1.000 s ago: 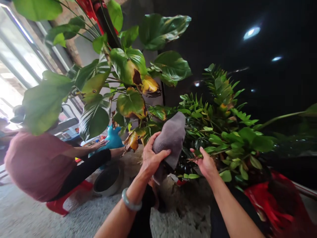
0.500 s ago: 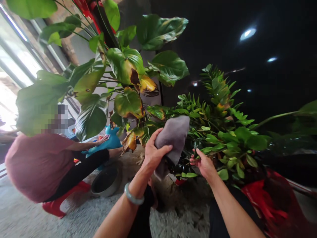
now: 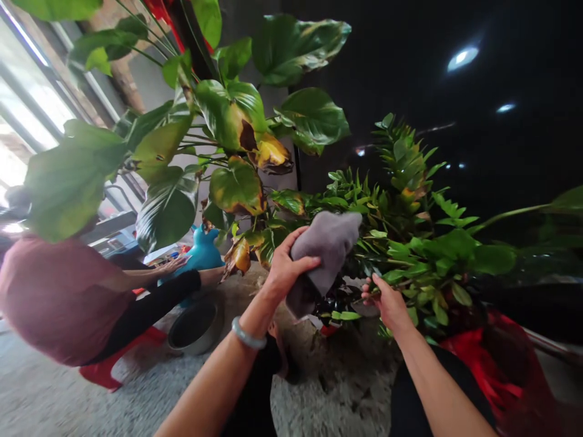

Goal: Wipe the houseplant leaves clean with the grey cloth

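My left hand is closed round a grey cloth and presses it against the small-leaved green plant at centre. A pale bangle sits on that wrist. Just to the right and lower, my right hand is closed on a thin stem of the same plant. A tall plant with large, partly yellowed leaves rises to the left of the cloth.
Another person in a pink top crouches at the left, hands on a teal object. A metal bowl lies on the gravelly ground. Red material lies at the lower right. The background is dark with ceiling lights.
My left hand has carried the cloth up and to the right along the leaves. My right hand has shifted slightly right and closed on the stem.
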Demonstrator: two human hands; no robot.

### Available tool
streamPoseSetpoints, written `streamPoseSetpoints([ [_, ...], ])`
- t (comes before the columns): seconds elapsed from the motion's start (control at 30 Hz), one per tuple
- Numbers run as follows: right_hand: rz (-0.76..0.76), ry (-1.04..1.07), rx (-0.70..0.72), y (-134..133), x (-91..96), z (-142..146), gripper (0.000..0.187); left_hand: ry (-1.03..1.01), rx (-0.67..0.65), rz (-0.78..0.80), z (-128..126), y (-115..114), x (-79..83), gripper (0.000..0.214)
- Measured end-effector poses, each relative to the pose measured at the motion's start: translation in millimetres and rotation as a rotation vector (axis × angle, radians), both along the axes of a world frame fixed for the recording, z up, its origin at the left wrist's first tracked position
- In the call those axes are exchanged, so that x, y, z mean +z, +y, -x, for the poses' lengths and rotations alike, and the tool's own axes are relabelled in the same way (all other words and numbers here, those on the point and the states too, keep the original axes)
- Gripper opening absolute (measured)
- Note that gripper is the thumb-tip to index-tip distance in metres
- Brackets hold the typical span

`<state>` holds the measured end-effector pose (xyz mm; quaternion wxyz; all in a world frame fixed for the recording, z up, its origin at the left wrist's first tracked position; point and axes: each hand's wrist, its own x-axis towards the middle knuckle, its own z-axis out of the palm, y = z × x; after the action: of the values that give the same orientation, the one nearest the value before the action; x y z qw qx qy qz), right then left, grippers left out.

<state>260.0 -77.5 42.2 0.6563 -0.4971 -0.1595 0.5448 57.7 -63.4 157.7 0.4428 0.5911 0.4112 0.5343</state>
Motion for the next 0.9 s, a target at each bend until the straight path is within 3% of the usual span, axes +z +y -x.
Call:
streamPoseSetpoints([
  [0.07,0.01,-0.007,-0.001,0.6,1.6,2.8,0.023,0.014,0.079,-0.051,-10.9,11.2,-11.9,0.068],
  [0.13,0.021,-0.012,-0.002,0.7,1.9,4.3,0.022,0.089,0.081,-0.015,-13.7,6.7,-35.3,0.064],
  [0.23,0.034,-0.017,-0.001,-0.4,1.4,2.2,0.022,0.25,-0.137,0.142,-0.6,-19.3,-61.2,0.061],
  [0.33,0.028,-0.013,0.009,-2.3,2.5,-1.7,0.022,0.264,-0.215,0.137,15.0,-33.3,-47.7,0.062],
  [0.43,0.003,-0.007,0.017,-2.9,4.6,-2.1,0.023,0.108,-0.046,-0.024,14.2,-15.3,-11.9,0.066],
  [0.5,-0.01,-0.007,0.019,-2.2,5.1,-0.4,0.024,0.052,0.083,-0.139,6.8,3.5,1.3,0.069],
  [0.6,-0.007,-0.014,0.013,-0.6,2.9,1.2,0.024,0.136,0.141,-0.223,0.1,14.6,-13.9,0.064],
  [0.7,0.016,-0.029,0.003,-0.5,-1.2,-1.4,0.024,0.388,-0.139,-0.144,11.3,-3.0,-52.2,0.06],
  [0.77,0.025,-0.035,0.009,-1.4,-3.5,-4.5,0.024,0.529,-0.332,-0.101,25.1,-19.7,-66.8,0.06],
  [0.83,0.021,-0.036,0.022,-2.2,-4.7,-7.0,0.025,0.554,-0.35,-0.131,35.2,-28.8,-61.4,0.061],
  [0.9,0.006,-0.034,0.029,-2.2,-5.1,-7.7,0.025,0.476,-0.204,-0.205,35.6,-25.0,-39.5,0.061],
])
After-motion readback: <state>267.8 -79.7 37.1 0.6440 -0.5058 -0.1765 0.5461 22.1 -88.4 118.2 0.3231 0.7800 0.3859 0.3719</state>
